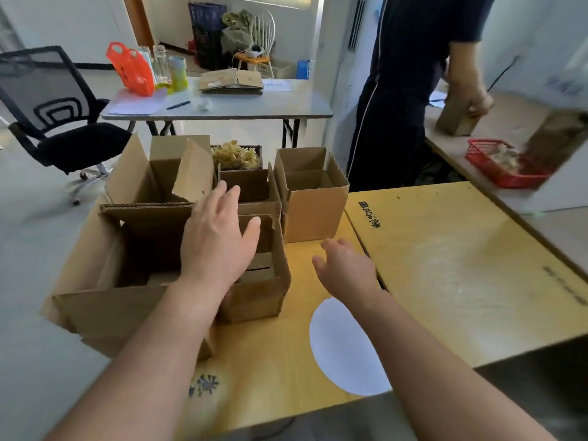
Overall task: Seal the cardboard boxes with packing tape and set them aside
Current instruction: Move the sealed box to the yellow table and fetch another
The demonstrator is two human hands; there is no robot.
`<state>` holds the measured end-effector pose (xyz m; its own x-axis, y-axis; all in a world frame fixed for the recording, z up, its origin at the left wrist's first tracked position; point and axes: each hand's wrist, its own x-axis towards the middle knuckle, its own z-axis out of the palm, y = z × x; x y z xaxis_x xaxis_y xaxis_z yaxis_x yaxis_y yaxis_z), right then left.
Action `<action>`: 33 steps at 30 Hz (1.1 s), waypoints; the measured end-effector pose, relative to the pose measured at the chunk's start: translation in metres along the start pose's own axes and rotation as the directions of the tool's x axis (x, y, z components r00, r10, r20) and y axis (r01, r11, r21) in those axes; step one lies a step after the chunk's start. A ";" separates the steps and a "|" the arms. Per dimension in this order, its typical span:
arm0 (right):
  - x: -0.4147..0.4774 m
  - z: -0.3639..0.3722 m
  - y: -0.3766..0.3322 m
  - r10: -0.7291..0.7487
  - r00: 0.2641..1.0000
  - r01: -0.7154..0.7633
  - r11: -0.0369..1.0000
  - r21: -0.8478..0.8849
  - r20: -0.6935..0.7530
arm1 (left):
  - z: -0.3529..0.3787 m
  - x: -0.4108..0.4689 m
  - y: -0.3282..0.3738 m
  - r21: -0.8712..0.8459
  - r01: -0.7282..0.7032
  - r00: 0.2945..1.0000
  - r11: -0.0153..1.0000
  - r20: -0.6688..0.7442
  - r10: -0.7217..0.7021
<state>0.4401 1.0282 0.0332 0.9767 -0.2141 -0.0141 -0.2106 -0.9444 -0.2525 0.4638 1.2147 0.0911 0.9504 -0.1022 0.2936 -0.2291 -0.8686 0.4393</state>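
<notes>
Okay, both empty: left grip [216, 243] spread flat just above the small brown open-flapped cardboard box [254, 300], right grip [346, 268] loose beside it. I judge flaps need folding next; tape unseen.

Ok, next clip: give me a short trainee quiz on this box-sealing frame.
1. True or false: the left hand holds a tape roll.
2. The box nearest that hand is: A taped shut, B open, C flattened.
3. What colour is the basket on the table at far right?
Key: 1 false, the hand is open and holds nothing. 2 B. 3 red.
</notes>
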 end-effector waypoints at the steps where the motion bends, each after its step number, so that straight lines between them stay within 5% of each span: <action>1: -0.004 -0.007 0.009 -0.002 1.000 0.002 1.000 -0.003 -0.015 | 0.006 -0.003 0.011 -0.019 -0.051 0.998 0.999 -0.022 0.050; 14: -0.113 -0.081 0.217 0.240 0.957 -0.236 0.971 0.043 -0.163 | 0.150 -0.067 0.187 0.015 -0.244 0.878 0.970 0.429 0.214; 24: -0.222 -0.128 0.417 0.504 0.828 -0.503 0.861 0.069 -0.248 | 0.245 -0.140 0.408 -0.142 -0.536 0.701 0.832 0.475 0.532; 33: -0.301 -0.135 0.528 0.719 0.653 -0.720 0.687 0.102 -0.238 | 0.301 -0.214 0.535 -0.304 -0.667 0.506 0.680 0.484 0.714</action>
<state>0.0299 0.5600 0.0350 0.4764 -0.8784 0.0397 -0.8434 -0.4692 -0.2618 0.2008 0.6262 0.0074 0.4194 -0.9063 0.0516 -0.8541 -0.3746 0.3609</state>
